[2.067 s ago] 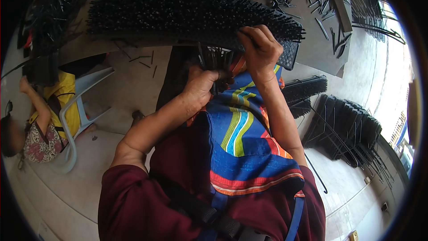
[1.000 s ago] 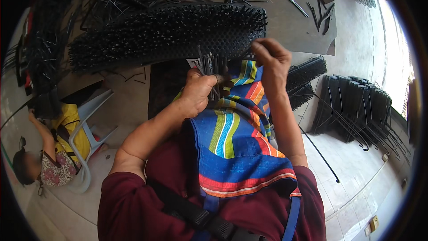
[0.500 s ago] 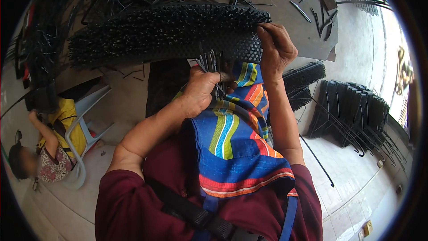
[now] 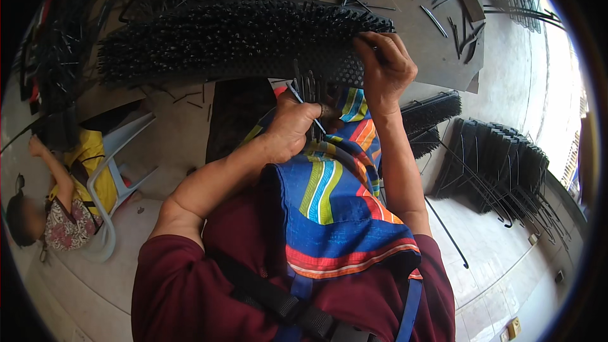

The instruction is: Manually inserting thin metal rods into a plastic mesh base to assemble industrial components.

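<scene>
A long black panel (image 4: 240, 41) lies crosswise in front of me, most of it covered in short upright black strip ends. Bare rows of small holes (image 4: 352, 75) show along its near right part. Just below that edge, my left hand (image 4: 292, 125) is closed around a bundle of thin black strips (image 4: 309, 85) pointing away from me. My right hand (image 4: 389, 66) is at the panel's right end, thumb and fingers pinched against its surface. Whatever sits between those fingertips is hidden. A striped, multicoloured cloth (image 4: 342, 215) covers my lap.
Loose black strips (image 4: 434, 20) are scattered on a grey-brown board (image 4: 437, 57) beyond the panel. Black bristled pieces with long hooked rods (image 4: 494, 164) stand on the floor at right. Another person (image 4: 66, 215) sits at left beside a pale blue chair (image 4: 107, 215).
My right fingertips have moved a little left, from the panel's right edge onto its surface. My left hand keeps the bundle in nearly the same place. The whole view has shifted slightly.
</scene>
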`<act>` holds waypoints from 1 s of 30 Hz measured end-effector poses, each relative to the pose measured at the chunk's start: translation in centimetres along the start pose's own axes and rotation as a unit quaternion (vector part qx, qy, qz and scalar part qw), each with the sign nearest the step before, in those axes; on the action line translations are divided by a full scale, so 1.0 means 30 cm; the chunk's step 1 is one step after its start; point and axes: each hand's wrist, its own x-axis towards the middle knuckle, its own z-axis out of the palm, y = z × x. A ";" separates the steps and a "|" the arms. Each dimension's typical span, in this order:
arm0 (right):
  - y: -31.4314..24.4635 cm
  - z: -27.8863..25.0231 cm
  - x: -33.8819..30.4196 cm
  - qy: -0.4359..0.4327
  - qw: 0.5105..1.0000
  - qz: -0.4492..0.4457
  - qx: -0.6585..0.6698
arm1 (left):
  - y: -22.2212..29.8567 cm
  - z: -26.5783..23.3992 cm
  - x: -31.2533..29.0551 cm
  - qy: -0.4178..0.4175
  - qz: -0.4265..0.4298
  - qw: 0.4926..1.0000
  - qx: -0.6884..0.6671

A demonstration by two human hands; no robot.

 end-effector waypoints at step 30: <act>-0.019 -0.010 -0.013 -0.075 0.991 -0.044 -0.104 | -0.003 -0.058 -0.006 -0.049 -0.062 0.997 -0.022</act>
